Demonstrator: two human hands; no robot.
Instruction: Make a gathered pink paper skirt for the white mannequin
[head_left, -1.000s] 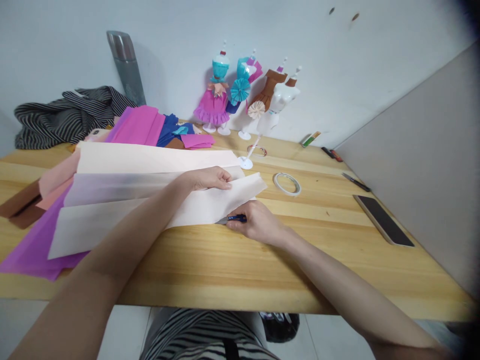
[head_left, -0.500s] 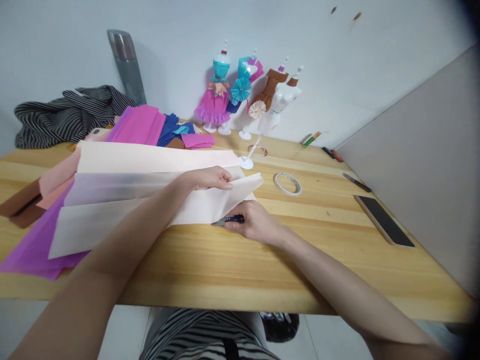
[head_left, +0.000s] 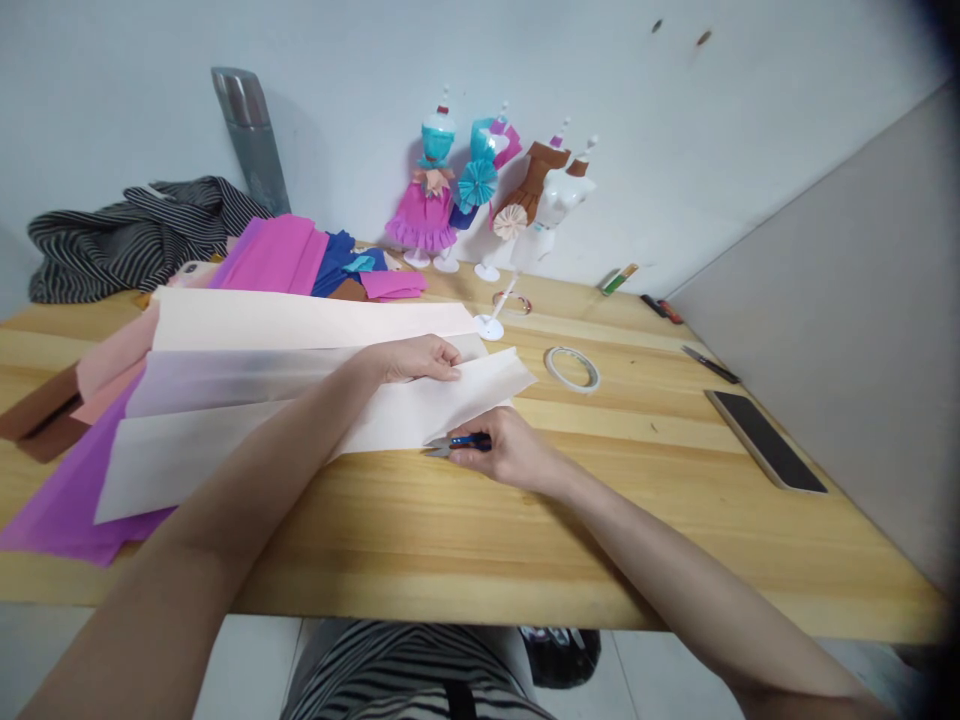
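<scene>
White crepe-like paper [head_left: 397, 420] lies across the table with its right end folded up. My left hand [head_left: 424, 358] pinches the upper edge of that folded end. Below it, my right hand [head_left: 510, 448] grips small blue thread snips [head_left: 469, 441]. Their blades are parted at the paper's near edge, close to the fold. Under the white sheet are a cream sheet [head_left: 315, 318] and a purple sheet [head_left: 67, 520], the purple sticking out at the left.
Small dress-form mannequins [head_left: 424, 205] in paper outfits stand against the wall. A tape roll [head_left: 572, 369], a phone [head_left: 766, 440] and a craft knife [head_left: 711, 365] lie to the right. At the back left are folded coloured papers [head_left: 270, 255], striped cloth [head_left: 142, 240] and a grey bottle [head_left: 251, 140].
The snips' blades have parted wider at the paper's near edge. The folded end has shifted slightly, its tip now lower and further right. My left hand keeps its pinch.
</scene>
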